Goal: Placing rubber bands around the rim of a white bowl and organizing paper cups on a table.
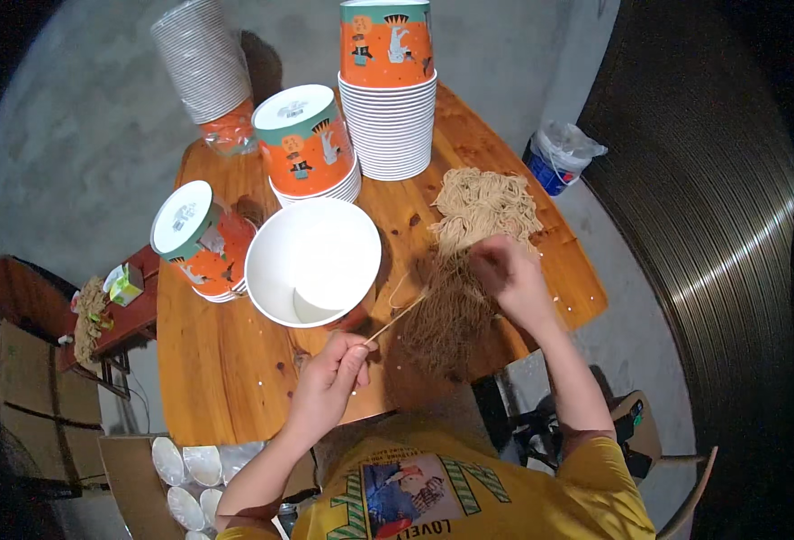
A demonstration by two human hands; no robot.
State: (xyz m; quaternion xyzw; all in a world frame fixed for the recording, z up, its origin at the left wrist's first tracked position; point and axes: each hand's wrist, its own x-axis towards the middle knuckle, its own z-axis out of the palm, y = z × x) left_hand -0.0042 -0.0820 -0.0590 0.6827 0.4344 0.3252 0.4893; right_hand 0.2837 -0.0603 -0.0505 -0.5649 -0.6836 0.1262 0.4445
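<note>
My left hand (332, 373) is closed in a pinch on one end of a thin tan strand (395, 322), which slants up to the right toward a dark brown bundle of fine fibres (446, 319). My right hand (509, 274) hovers at the upper right of that bundle; its fingers are blurred, so whether they hold anything is unclear. Just beyond it, a pile of looped tan strands like yarn (487, 207) lies on the wooden table (199, 369). A large white paper bucket (314, 261) stands left of the strand, its open mouth toward me, with nothing seen inside.
Upside-down orange and green paper buckets (302, 153) stand in stacks behind, with a tall stack (386, 126) at the back and a plastic-wrapped one (203, 72) at the back left. A lined bin (561, 157) stands right of the table. A red bench (136, 306) is at left.
</note>
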